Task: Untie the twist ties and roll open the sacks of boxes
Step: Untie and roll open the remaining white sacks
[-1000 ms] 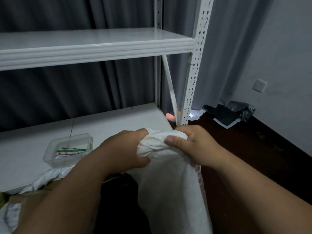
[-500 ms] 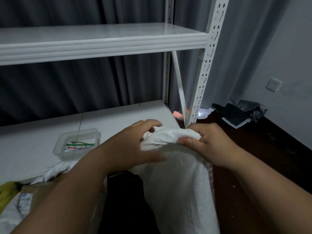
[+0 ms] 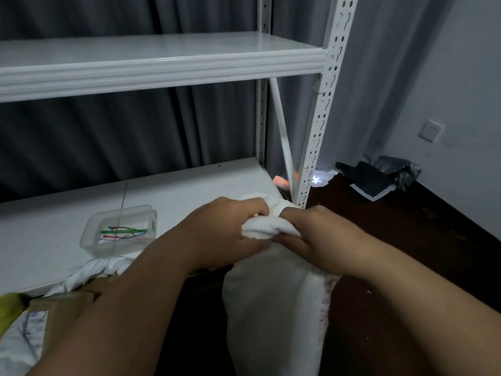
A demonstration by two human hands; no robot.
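Observation:
A white woven sack point(image 3: 276, 308) stands on the dark floor in front of me, its top bunched into a thick roll. My left hand point(image 3: 217, 234) grips the left side of that bunched top, fingers curled over it. My right hand point(image 3: 314, 237) grips the right side, thumb under the roll. No twist tie shows on this sack. A clear plastic tub point(image 3: 119, 229) on the lower shelf holds several coloured twist ties point(image 3: 124, 232). A second white sack point(image 3: 89, 272) lies at the lower left with a cardboard box point(image 3: 67, 308) showing in it.
A white metal rack with an upper shelf point(image 3: 162, 63) and a lower shelf point(image 3: 189, 191) stands ahead; its perforated post point(image 3: 320, 118) rises just behind the sack. Dark bags and paper point(image 3: 376, 177) lie on the floor by the wall. A yellow-green thing point(image 3: 10, 308) sits at the left edge.
Both hands have drawn closer together on the sack's top and rolled the fabric over into a tighter bunch. My view has shifted slightly left.

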